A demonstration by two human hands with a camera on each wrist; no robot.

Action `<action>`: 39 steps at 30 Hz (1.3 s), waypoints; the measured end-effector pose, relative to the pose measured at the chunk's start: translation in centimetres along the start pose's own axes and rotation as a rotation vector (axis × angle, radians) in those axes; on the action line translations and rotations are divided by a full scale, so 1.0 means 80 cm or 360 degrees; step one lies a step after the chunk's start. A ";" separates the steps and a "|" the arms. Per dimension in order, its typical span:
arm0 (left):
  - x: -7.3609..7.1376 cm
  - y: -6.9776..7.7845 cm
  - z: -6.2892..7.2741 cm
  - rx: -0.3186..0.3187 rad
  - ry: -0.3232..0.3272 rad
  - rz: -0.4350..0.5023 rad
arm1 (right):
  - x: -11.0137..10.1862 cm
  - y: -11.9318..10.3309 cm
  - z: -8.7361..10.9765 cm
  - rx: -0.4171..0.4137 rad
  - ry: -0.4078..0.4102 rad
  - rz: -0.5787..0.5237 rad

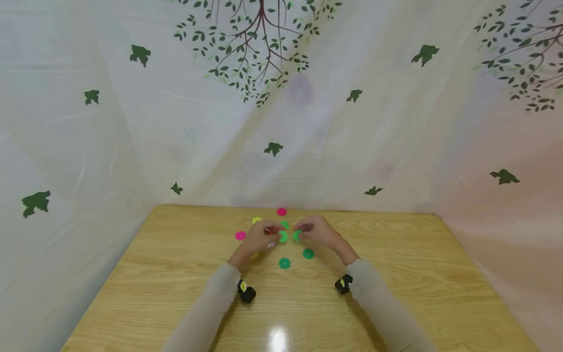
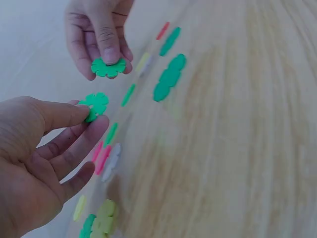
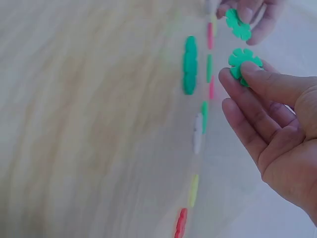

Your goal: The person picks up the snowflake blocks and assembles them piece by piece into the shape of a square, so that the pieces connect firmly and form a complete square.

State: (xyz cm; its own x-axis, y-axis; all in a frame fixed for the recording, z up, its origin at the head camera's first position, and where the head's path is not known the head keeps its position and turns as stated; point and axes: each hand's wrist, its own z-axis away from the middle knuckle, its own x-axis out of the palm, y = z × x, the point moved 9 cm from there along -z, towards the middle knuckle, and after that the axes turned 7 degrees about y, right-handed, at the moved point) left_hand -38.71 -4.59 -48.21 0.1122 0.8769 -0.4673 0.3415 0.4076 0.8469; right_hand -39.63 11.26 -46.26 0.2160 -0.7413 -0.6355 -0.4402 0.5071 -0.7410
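My left hand [image 1: 259,238] pinches a bright green flower-shaped plastic disc [image 2: 98,102] between thumb and fingers, its slotted petals standing out past the fingertips. Facing it, my right hand [image 1: 323,232] grips a second green flower-shaped disc [image 3: 242,60] by thumb and fingers. Both discs are held above the table, close together with a small gap between them. Below and around the hands, more such discs lie flat: dark green ones [image 1: 284,263] nearer me, pink ones [image 1: 240,235] to the left and back, and yellow ones [image 1: 256,220] partly hidden behind the left hand.
The discs lie on a wood-grain table [image 1: 281,313]. A white disc [image 3: 197,133] and a red disc [image 3: 181,223] show in the right wrist view. Behind the table hangs a pale curtain [image 1: 220,146] printed with leaves and birds. Each sleeved wrist carries a small black camera [image 1: 247,292].
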 end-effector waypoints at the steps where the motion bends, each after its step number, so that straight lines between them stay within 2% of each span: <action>1: -0.003 -0.001 0.000 -0.0043 0.0008 0.0059 | -0.002 0.000 0.000 0.0011 0.0011 -0.0050; 5: -0.014 -0.013 0.001 -0.0284 0.0056 0.0265 | -0.008 -0.004 -0.004 -0.0008 0.0076 -0.0196; 8: -0.021 -0.018 0.002 -0.0398 0.0088 0.0402 | -0.010 -0.006 -0.007 -0.0011 0.0123 -0.0291; 14: -0.029 -0.011 0.002 -0.0478 0.0156 0.0684 | -0.016 -0.012 -0.009 0.0053 0.0240 -0.0457; 18: -0.036 -0.008 0.004 -0.0544 0.0247 0.0711 | -0.021 -0.019 -0.011 0.0053 0.0329 -0.0508; 24: -0.043 -0.005 -0.001 -0.0537 0.0376 0.0835 | -0.022 -0.023 -0.015 0.0059 0.0447 -0.0558; 33: -0.043 -0.002 -0.009 -0.0503 0.0445 0.0924 | -0.027 -0.028 -0.022 -0.0014 0.0545 -0.0628; 39: -0.037 -0.003 -0.010 -0.0503 0.0487 0.1031 | -0.028 -0.027 -0.023 -0.0038 0.0573 -0.0594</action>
State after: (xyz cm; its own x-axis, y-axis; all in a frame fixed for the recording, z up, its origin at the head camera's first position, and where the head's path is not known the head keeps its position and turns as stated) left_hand -39.85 -7.08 -46.80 -0.0794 0.9773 0.1965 0.0085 -0.1964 0.9805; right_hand -40.75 10.98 -42.85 0.0502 -0.9763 -0.2107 -0.4111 0.1721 -0.8952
